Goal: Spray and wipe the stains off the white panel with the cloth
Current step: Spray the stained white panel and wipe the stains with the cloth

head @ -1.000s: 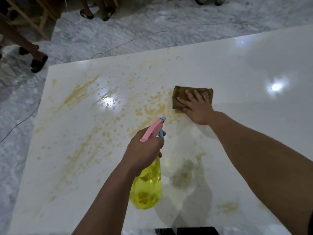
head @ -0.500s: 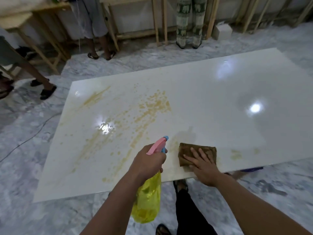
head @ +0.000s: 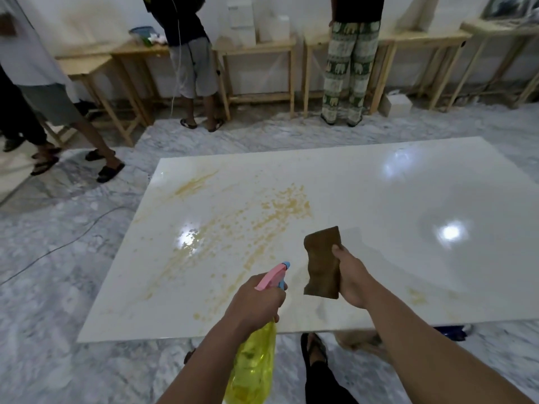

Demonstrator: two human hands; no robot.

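A large glossy white panel (head: 379, 228) lies flat on the marble floor. Yellow-brown stains (head: 280, 208) spatter its left half, with a faint patch (head: 417, 295) near the front right edge. My left hand (head: 256, 301) grips a yellow spray bottle (head: 256, 365) with a pink trigger head, its nozzle pointing at the panel. My right hand (head: 353, 278) holds a brown cloth (head: 322, 263) lifted off the panel, hanging upright above the front edge.
Several people (head: 192, 62) stand at wooden tables (head: 262, 51) along the back wall; another person's legs (head: 87, 135) stand at the left. A thin cable (head: 58, 249) runs across the floor on the left. My foot (head: 315, 351) is just below the panel's front edge.
My right hand has lifted the cloth off the panel, where it was pressed flat before. The view has pulled back and tilted up, showing the whole panel and the room.
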